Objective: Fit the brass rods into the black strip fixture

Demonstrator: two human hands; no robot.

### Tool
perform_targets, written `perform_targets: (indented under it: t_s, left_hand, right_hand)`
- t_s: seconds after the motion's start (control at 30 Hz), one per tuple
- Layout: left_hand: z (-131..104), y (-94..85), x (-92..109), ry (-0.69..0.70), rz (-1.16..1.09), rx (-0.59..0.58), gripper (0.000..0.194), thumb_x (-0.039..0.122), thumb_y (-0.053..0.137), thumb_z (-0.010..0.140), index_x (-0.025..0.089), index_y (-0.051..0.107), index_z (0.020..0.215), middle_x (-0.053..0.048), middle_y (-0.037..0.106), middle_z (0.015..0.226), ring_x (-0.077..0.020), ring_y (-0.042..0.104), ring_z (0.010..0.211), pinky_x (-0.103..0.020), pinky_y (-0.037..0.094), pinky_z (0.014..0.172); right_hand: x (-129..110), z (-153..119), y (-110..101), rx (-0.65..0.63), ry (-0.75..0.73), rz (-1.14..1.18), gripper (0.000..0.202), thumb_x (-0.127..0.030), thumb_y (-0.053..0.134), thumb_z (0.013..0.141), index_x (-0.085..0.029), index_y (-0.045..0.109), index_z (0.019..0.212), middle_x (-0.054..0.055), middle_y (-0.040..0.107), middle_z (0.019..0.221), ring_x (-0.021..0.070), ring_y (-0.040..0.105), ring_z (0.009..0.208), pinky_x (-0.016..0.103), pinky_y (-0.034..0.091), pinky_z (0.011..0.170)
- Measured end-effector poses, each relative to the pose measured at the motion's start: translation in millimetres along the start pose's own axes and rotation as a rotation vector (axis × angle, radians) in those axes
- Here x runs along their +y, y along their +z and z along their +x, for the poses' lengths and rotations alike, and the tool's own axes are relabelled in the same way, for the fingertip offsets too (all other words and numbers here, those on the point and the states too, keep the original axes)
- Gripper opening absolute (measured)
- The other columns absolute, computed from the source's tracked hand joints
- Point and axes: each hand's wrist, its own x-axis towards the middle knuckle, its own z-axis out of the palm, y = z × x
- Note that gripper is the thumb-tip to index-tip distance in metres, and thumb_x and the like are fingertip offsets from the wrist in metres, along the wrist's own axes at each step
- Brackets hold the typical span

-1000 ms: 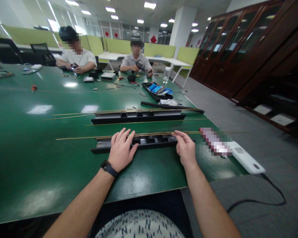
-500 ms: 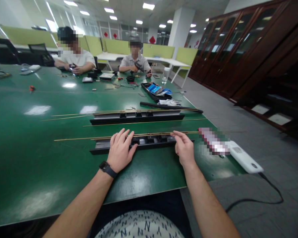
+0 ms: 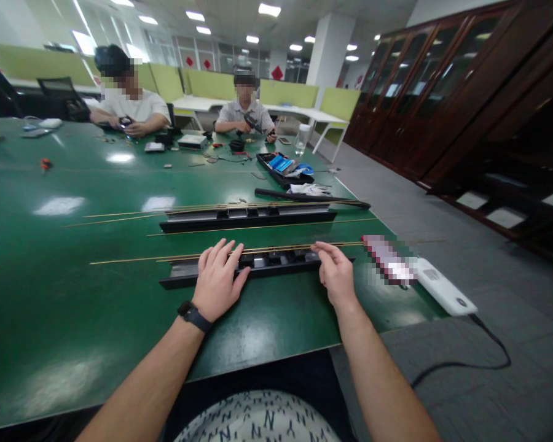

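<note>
Some thin golden rods (image 3: 120, 262) lie along the near black channel (image 3: 276, 271) on the table (image 3: 120, 331). The left hand (image 3: 217, 279) spreads flat across them; the right hand (image 3: 336, 275) pinches, seemingly, one rod. Light, even pressure with a close pinch should prevent bowing.

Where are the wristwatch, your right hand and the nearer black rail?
Wristwatch (image 3: 184, 309): head view, on its dark face.
Right hand (image 3: 338, 276): head view, on the back of the hand.
Nearer black rail (image 3: 281, 269): head view, on its front wall.
</note>
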Motion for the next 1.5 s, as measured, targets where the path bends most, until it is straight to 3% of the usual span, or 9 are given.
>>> perform_targets:
  t_s: [0.2, 0.47, 0.77, 1.07, 1.33, 1.5]
  left_hand:
    - [-0.2, -0.2, 0.3, -0.001, 0.001, -0.002, 0.051, 0.041, 0.053, 0.103, 0.019, 0.056, 0.149, -0.017, 0.061, 0.151, -0.0357, 0.045, 0.15, -0.055, 0.03, 0.124]
    - [-0.3, 0.1, 0.4, 0.01, 0.021, 0.009, 0.051, 0.042, 0.052, 0.104, 0.017, 0.056, 0.149, -0.017, 0.061, 0.15, -0.0359, 0.045, 0.15, -0.055, 0.03, 0.124]
    - [-0.4, 0.7, -0.3, -0.002, -0.01, -0.001, 0.052, 0.042, 0.053, 0.103, 0.018, 0.056, 0.15, -0.018, 0.061, 0.15, -0.0361, 0.046, 0.15, -0.057, 0.032, 0.124]
    - [-0.1, 0.4, 0.1, -0.008, -0.007, -0.005, 0.053, 0.041, 0.054, 0.102, 0.018, 0.057, 0.149, -0.018, 0.061, 0.15, -0.0363, 0.044, 0.151, -0.057, 0.031, 0.124]
    - [-0.7, 1.4, -0.9, -0.006, -0.008, -0.005, 0.052, 0.042, 0.052, 0.103, 0.02, 0.055, 0.15, -0.017, 0.061, 0.151, -0.0353, 0.044, 0.151, -0.056, 0.03, 0.124]
    - [-0.6, 1.0, -0.3, -0.013, -0.021, -0.006, 0.053, 0.041, 0.052, 0.102, 0.021, 0.055, 0.151, -0.017, 0.06, 0.151, -0.0359, 0.044, 0.151, -0.057, 0.029, 0.124]
  right_hand:
    - [0.1, 1.5, -1.1, 0.076, 0.018, -0.017, 0.038, -0.043, 0.07, 0.085, -0.015, 0.077, 0.111, 0.012, 0.079, 0.11, 0.0039, 0.043, 0.039, 0.021, 0.027, 0.032]
    - [0.9, -1.1, -0.5, -0.058, -0.009, -0.03, 0.04, -0.046, 0.071, 0.088, -0.018, 0.078, 0.115, 0.012, 0.079, 0.116, 0.0036, 0.043, 0.039, 0.022, 0.029, 0.033]
    - [1.8, 2.3, -1.6, 0.076, 0.004, -0.01, 0.036, -0.043, 0.07, 0.086, -0.016, 0.077, 0.11, 0.012, 0.08, 0.11, 0.0041, 0.044, 0.039, 0.021, 0.027, 0.032]
    - [2.6, -0.6, -2.0, -0.08, -0.009, -0.046, 0.043, -0.049, 0.07, 0.088, -0.017, 0.077, 0.117, 0.013, 0.079, 0.116, 0.0038, 0.043, 0.039, 0.022, 0.029, 0.033]
    - [0.0, 1.5, -1.2, 0.062, 0.01, -0.026, 0.04, -0.045, 0.07, 0.086, -0.016, 0.076, 0.112, 0.012, 0.08, 0.11, 0.0044, 0.044, 0.04, 0.021, 0.027, 0.033]
    - [0.9, 0.1, -1.9, -0.008, 0.007, -0.036, 0.042, -0.047, 0.07, 0.087, -0.017, 0.077, 0.116, 0.012, 0.079, 0.115, 0.0041, 0.043, 0.04, 0.022, 0.029, 0.033]
